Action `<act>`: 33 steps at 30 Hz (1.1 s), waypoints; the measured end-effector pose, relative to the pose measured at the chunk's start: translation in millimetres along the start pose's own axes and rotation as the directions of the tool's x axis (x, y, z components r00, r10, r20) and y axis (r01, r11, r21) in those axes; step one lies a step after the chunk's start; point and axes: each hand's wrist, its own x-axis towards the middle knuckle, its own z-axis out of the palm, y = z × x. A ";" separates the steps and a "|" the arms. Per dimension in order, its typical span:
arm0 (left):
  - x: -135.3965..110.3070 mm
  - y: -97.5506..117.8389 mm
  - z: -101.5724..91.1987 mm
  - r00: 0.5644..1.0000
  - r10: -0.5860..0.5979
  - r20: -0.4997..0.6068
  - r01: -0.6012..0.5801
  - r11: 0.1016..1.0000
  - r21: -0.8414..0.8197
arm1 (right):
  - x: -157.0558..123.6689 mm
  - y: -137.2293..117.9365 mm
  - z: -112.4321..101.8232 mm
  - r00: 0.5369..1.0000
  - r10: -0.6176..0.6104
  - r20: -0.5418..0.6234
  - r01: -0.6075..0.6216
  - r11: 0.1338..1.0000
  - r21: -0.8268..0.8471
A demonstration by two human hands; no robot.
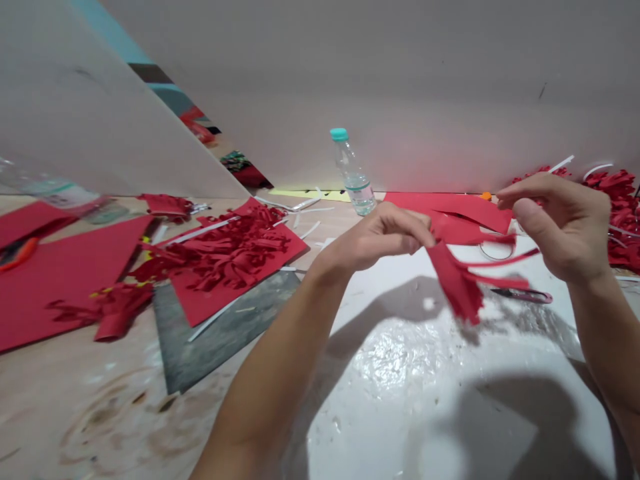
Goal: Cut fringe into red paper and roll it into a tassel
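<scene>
My left hand (383, 233) pinches one end of a fringed red strip (457, 283), probably foam or paper, with its cut strands hanging down and to the right above a white board (395, 393). To the right of it my right hand (563, 220) is raised, thumb and fingers apart, with nothing visible in it. A few loose strands reach out toward this hand; whether they touch it I cannot tell. Below them a pair of small scissors or a cutter with a pinkish handle (543, 296) lies on the board.
A clear bottle with a teal cap (360, 190) stands by the wall. Red fringed pieces (230, 250) lie on a red sheet over a dark grey mat (225, 340) at left. Further red sheets (65, 287) and an orange-handled tool (20, 255) are at far left; a red heap (625, 213) is at right.
</scene>
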 end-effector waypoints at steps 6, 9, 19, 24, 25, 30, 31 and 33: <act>1.9 17.8 10.1 0.959 -0.085 0.269 0.075 0.996 0.049 | -3.4 -12.3 12.0 0.844 0.093 0.528 -0.140 0.989 0.049; 2.7 20.2 12.2 0.957 -0.114 0.269 0.096 0.992 0.079 | -5.1 -13.9 18.1 0.809 0.130 0.573 -0.216 0.973 0.083; 0.7 22.4 9.2 0.960 -0.103 0.259 0.089 0.994 0.067 | -3.7 -11.7 19.5 0.761 0.247 0.600 -0.336 0.941 0.037; 0.3 23.5 9.1 0.963 -0.110 0.248 0.096 0.993 0.069 | -1.0 -12.7 15.9 0.736 0.207 0.645 -0.306 0.951 0.044; 0.2 23.6 9.0 0.961 -0.107 0.255 0.093 0.993 0.068 | -0.5 -12.8 15.1 0.733 0.198 0.651 -0.301 0.953 0.049; 0.1 19.5 8.1 0.966 -0.091 0.243 0.081 0.995 0.051 | 0.8 -13.3 11.6 0.674 0.181 0.717 -0.362 0.926 0.106; 0.0 18.1 7.9 0.967 -0.088 0.241 0.078 0.996 0.052 | 0.9 -13.6 11.3 0.663 0.181 0.726 -0.379 0.918 0.118; -0.4 16.0 8.2 0.967 -0.077 0.245 0.065 0.996 0.057 | 0.7 -14.5 11.2 0.652 0.172 0.738 -0.393 0.909 0.136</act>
